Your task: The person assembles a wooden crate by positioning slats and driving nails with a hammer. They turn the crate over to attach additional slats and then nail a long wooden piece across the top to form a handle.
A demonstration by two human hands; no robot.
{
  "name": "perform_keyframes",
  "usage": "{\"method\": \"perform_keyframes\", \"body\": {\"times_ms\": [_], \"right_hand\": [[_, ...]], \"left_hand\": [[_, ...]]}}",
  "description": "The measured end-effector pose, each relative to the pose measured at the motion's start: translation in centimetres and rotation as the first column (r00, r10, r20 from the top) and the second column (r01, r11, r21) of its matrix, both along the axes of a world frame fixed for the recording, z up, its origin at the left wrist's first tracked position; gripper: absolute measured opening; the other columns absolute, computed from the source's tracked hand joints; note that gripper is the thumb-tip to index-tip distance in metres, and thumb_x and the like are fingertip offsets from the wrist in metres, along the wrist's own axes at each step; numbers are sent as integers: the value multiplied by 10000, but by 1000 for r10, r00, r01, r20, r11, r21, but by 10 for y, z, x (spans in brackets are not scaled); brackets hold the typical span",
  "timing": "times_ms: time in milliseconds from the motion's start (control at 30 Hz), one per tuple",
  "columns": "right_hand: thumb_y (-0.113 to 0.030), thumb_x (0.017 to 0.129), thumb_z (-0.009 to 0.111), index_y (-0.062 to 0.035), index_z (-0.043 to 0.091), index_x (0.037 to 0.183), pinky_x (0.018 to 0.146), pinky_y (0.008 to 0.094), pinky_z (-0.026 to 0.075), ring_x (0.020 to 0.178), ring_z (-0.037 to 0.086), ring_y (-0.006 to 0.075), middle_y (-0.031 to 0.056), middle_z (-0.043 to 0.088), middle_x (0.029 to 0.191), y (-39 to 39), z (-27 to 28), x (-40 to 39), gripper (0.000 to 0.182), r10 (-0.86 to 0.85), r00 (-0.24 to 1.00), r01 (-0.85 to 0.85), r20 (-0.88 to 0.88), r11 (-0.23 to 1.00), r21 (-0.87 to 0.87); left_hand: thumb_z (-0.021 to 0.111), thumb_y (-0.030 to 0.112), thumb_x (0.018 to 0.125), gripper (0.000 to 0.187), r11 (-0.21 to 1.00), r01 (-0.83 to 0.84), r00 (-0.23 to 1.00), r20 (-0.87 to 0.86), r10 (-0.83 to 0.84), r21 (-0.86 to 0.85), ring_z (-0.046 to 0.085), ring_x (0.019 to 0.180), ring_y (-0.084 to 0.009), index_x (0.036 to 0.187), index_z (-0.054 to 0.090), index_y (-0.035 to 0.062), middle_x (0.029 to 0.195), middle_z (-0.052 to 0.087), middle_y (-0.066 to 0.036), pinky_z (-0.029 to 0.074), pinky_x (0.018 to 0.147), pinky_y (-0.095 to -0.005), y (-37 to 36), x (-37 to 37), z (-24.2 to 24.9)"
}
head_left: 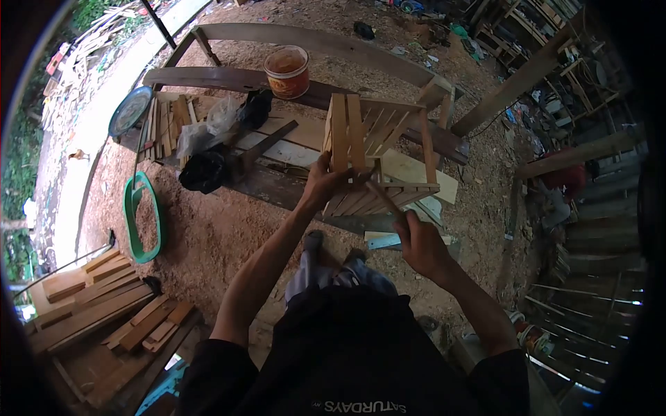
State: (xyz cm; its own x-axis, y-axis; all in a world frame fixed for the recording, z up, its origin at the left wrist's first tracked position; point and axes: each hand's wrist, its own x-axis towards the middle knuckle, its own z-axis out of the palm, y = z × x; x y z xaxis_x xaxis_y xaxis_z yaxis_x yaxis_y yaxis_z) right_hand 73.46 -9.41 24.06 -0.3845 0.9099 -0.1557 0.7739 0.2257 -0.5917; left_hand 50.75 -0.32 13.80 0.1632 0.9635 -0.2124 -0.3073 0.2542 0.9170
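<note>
A slatted wooden frame (381,125), like a small crate or rack, lies on a low workbench (243,177) in front of me. My left hand (326,182) is closed around its near left corner, at the ends of two upright boards (347,132). My right hand (422,243) grips the wooden handle of a hammer (385,198). The hammer's head end is beside the left fingers, over the corner of the frame. A blue-and-white strip (383,240) lies on the near side of the bench, left of my right hand.
An orange bucket (286,73) stands at the bench's far side. Clear and black plastic bags (203,171) sit left among wood strips. A green oval ring-shaped object (132,232) rests on the shavings-covered ground, with stacked planks (90,305) at lower left. Wooden posts (520,76) rise at the right.
</note>
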Motion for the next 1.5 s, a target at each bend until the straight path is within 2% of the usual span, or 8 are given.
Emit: {"method": "perform_keyframes", "body": {"times_ms": [367, 567, 667, 900, 1000, 1267, 1367, 1500], "right_hand": [[-170, 928, 499, 18, 427, 914, 478, 483, 432, 595, 590, 427, 225, 545, 581, -3, -2, -4, 202, 4, 992, -1, 129, 1000, -20], [-178, 935, 487, 29, 442, 930, 493, 468, 445, 600, 599, 418, 218, 558, 585, -1, 10, -9, 211, -35, 999, 34, 4, 992, 121], [-179, 941, 479, 25, 437, 925, 492, 458, 441, 595, 597, 414, 212, 550, 583, -4, 0, -6, 209, 5, 989, 7, 145, 997, -80], [-191, 945, 472, 18, 436, 904, 495, 457, 441, 604, 598, 415, 208, 548, 595, -2, 7, -6, 216, -60, 998, 62, -29, 997, 50], [-196, 943, 476, 13, 433, 889, 488, 457, 432, 591, 590, 411, 199, 540, 584, -2, -6, -3, 220, -38, 999, 38, 13, 999, 17], [-194, 934, 488, 12, 436, 887, 492, 468, 439, 593, 592, 413, 203, 547, 585, 0, 9, -9, 217, -88, 995, 91, -55, 995, 46], [-197, 933, 493, 16, 442, 900, 491, 471, 438, 580, 587, 412, 208, 551, 589, -2, -6, -2, 222, -5, 992, 11, 127, 999, -44], [-198, 931, 491, 20, 450, 916, 508, 483, 451, 609, 598, 422, 227, 560, 603, 1, -2, 0, 222, -41, 999, 41, 3, 999, -9]], "left_hand": [[709, 139, 771, 515, 998, -8, 1000, -6, 8, -70, 617, 913, -174, 1179, 467, -60, 1048, 596, -125, 550, 801, -300, 1, 3, 5], [717, 173, 767, 522, 999, -7, 990, -139, 2, -31, 616, 901, -162, 1182, 486, -44, 1042, 606, -125, 531, 755, -269, 1, 2, 2], [725, 196, 763, 544, 997, -2, 998, -69, -3, -78, 614, 903, -157, 1192, 487, -39, 1043, 606, -123, 523, 748, -266, -4, 4, 22], [722, 187, 769, 536, 999, -41, 982, -187, 33, -35, 618, 909, -172, 1186, 480, -47, 1063, 596, -130, 531, 762, -276, 1, 2, 3], [730, 212, 769, 545, 998, 0, 1000, -17, -1, -65, 611, 909, -162, 1177, 482, -50, 1058, 597, -121, 512, 776, -278, -1, 2, 9], [715, 197, 775, 535, 1000, 0, 994, -112, -1, -13, 618, 908, -164, 1182, 473, -51, 1037, 601, -119, 526, 768, -274, -1, 0, 7], [713, 196, 773, 531, 1000, 0, 997, -78, -2, -30, 611, 904, -151, 1185, 478, -43, 1037, 603, -106, 511, 773, -275, -3, 1, 15], [707, 179, 767, 525, 1000, 4, 998, -57, -4, -3, 609, 921, -154, 1190, 482, -36, 1051, 601, -102, 514, 790, -286, 0, 0, 4]]}}
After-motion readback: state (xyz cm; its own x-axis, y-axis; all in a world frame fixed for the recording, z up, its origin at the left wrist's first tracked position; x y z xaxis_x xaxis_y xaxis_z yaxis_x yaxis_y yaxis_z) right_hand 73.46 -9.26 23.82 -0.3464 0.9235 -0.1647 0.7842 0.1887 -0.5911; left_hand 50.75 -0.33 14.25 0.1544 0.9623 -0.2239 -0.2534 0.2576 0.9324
